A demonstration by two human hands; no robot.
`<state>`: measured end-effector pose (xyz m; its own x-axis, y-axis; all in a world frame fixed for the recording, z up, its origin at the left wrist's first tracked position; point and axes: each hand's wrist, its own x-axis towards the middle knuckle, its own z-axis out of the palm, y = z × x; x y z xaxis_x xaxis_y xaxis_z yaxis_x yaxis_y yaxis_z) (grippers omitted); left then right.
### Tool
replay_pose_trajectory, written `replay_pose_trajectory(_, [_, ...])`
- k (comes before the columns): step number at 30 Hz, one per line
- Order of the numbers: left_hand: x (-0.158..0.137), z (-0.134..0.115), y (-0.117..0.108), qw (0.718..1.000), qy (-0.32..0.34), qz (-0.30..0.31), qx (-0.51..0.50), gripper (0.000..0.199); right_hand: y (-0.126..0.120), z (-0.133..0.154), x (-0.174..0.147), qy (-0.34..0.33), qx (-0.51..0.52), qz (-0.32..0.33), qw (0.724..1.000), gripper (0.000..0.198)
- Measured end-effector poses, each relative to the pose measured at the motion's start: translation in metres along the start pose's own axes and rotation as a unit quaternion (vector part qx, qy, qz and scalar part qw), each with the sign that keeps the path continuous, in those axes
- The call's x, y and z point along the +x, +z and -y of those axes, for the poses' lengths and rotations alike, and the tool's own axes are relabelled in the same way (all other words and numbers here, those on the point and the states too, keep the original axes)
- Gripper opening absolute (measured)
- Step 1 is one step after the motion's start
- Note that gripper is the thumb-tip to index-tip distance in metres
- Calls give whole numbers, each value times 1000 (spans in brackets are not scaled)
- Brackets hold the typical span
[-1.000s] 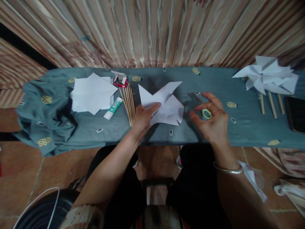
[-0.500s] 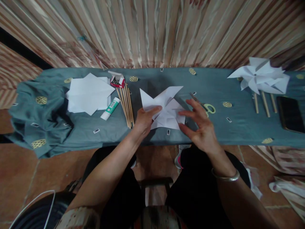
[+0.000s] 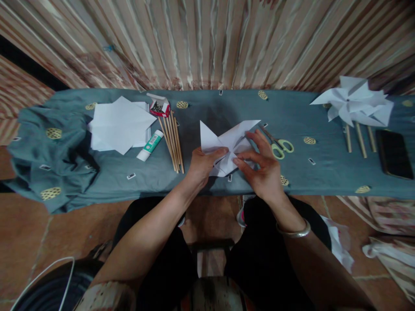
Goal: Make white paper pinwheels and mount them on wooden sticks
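A white paper pinwheel (image 3: 220, 140), partly folded, is held a little above the cloth in front of me. My left hand (image 3: 202, 164) grips it from the left, the thumb pressing near its centre. On the right side, my right hand (image 3: 261, 162) pinches a paper flap close to the middle with thumb and forefinger, its other fingers curled against the paper. Just beyond the right hand lie green-handled scissors (image 3: 282, 147). Left of the paper rests a bundle of several wooden sticks (image 3: 171, 142).
A stack of white paper (image 3: 119, 125), a glue stick (image 3: 150, 146) and an open red box of small metal pins (image 3: 158, 106) sit to the left. Finished pinwheels on sticks (image 3: 353, 103) and a dark phone (image 3: 394, 153) lie at the right. A patterned green cloth (image 3: 201, 101) covers the narrow table.
My right hand has moved left onto the paper and closed on a flap near the centre. The pinwheel and left hand have shifted slightly right in view.
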<state>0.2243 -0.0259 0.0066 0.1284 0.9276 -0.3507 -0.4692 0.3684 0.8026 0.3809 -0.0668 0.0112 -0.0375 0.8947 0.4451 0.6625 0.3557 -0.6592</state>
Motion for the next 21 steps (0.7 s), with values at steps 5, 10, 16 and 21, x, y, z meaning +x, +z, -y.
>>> replay_pose_trajectory(5, [-1, 1, 1, 1000, 8, -14, 23, 24, 4, 0, 1, 8, -37, -12, 999, 10])
replay_pose_trajectory(10, [-2, 0, 3, 999, 8, -17, 31, 22, 5, 2, 2, 9, -52, -6, 999, 9])
replay_pose_trajectory(16, [-3, 1, 5, 1000, 7, -12, 25, 22, 6, 3, 3, 8, -51, -10, 999, 13])
replay_pose_trajectory(21, [-2, 3, 5, 1000, 14, -9, 20, 21, 7, 6, 3, 18, -63, -14, 998, 14])
